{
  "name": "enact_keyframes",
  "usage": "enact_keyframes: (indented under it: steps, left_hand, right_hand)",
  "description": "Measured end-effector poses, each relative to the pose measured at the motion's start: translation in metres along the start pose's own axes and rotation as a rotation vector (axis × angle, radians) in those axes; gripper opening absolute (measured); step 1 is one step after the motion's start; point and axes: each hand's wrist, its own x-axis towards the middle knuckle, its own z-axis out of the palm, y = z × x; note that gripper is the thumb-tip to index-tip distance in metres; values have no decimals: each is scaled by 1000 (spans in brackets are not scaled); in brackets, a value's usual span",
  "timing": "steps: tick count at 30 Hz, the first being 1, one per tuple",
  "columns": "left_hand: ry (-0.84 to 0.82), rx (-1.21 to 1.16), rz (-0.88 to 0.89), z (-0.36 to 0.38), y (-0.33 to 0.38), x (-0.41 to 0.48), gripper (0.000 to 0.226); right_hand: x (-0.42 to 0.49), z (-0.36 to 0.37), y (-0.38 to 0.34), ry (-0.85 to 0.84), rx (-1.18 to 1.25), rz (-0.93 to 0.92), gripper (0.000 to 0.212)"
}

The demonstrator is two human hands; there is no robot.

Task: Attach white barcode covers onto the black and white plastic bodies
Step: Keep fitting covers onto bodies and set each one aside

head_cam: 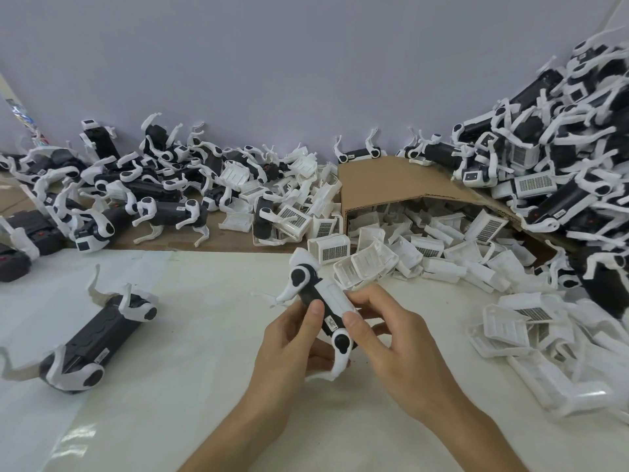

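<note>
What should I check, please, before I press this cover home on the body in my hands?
1. Left hand grips the body: ok.
2. Right hand has its thumb on the cover: ok.
3. Cover lies lengthwise along the body: ok.
4. Cover's clips fully seated: cannot tell.
5. Next body lies on the white sheet: ok.

left grip (292, 345) and right grip (399, 337) curl inward (thumbs on top).
</note>
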Motion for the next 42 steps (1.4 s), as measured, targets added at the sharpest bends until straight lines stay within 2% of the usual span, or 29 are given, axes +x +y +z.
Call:
enact_keyframes:
  steps: [2,8,12,16,19,24,28,31,36,42]
  left_hand:
    - [-16,34,-6,-1,-1,0,44]
    - [7,-3,-45,1,1,-3,39]
    - [38,-75,-94,-1,2,-2,45]
    - [-26,-168,-116,1,11,-4,33]
    - [4,-149,-92,0,10,-3,51]
    - [-14,-201,-118,-2,8,-4,58]
    - [-54,-220,-106,-3,10,-6,39]
    - [-95,-238,-96,-7,13,-5,50]
    - [-188,-282,-132,-9,18,-7,64]
    - [-256,-278,-108,-11,21,-8,46]
  right_hand:
    - [0,-2,0,1,5,3,20]
    - [0,-1,-4,12,41,14,24]
    - [-1,0,-3,27,13,25,30]
    - [-2,4,-4,41,-56,-41,28]
    - [-3,6,-8,51,-71,-86,29]
    - [-3,4,-11,32,78,-44,28]
    - [-3,2,-10,-15,20,48,42]
    - [-4,5,-11,-112,60,24,41]
    - [-6,7,-16,-147,142,-18,46]
    - [-7,5,-17,-115,168,-21,48]
